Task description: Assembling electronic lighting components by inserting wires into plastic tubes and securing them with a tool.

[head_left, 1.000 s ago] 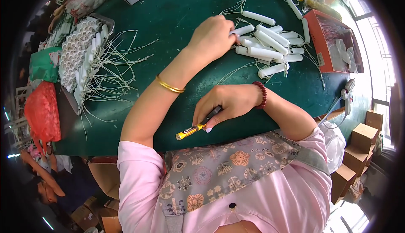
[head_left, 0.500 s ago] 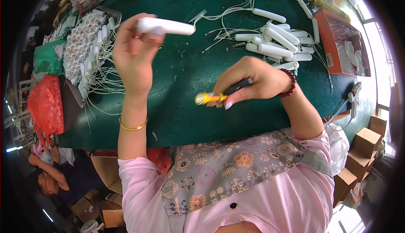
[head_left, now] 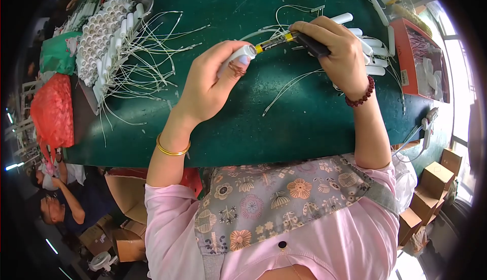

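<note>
My left hand is closed around a white plastic tube, its round end facing right. In my right hand is a hand tool with a black handle and a yellow-and-black shaft. The shaft's yellow tip meets the tube's end; whether it goes inside, I cannot tell. Partly hidden behind my right hand lies a pile of white tubes with thin white wires.
A tray at the left holds stacked white tubes with trailing wires. Beside it hang green and red bags. A red box stands at the right. Another person is at lower left.
My left hand has come down and right, turning the tube's end toward the tool. My right hand has moved up and right, and the tool's tip now meets the tube.
</note>
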A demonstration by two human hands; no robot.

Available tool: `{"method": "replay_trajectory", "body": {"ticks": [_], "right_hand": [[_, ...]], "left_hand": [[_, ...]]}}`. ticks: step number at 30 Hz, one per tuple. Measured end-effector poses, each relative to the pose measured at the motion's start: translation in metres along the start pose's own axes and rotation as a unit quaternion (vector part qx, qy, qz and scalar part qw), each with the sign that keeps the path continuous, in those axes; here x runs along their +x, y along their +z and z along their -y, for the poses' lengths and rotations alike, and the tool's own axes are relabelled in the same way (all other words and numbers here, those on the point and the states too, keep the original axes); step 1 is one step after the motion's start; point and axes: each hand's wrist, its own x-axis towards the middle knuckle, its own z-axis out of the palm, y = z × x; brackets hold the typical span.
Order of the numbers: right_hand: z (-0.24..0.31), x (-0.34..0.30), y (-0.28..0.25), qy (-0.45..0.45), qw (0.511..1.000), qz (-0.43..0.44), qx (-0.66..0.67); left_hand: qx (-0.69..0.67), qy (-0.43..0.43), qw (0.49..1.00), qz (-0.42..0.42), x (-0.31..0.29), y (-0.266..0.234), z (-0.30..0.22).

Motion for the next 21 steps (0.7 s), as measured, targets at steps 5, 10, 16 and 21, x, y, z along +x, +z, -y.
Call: {"method": "replay_trajectory", "body": {"ticks": [5,10,16,21], "right_hand": [[-0.001,-0.001,0.001,-0.004,1.0,0.003,-0.028],[-0.003,-0.002,0.003,-0.021,0.997,-0.002,-0.071],[0.009,-0.001,0.001,-0.042,0.99,-0.009,-0.136],[0.01,-0.002,0.002,-0.045,0.989,-0.002,-0.139]], "left_hand": [[0.078,-0.011,0.997,-0.024,0.0,0.006,0.004],[0.116,-0.049,0.992,-0.024,0.0,0.009,0.002],[0.193,-0.029,0.981,-0.006,-0.002,0.014,0.003],[0.253,0.004,0.967,0.016,-0.002,0.018,0.005]]}}
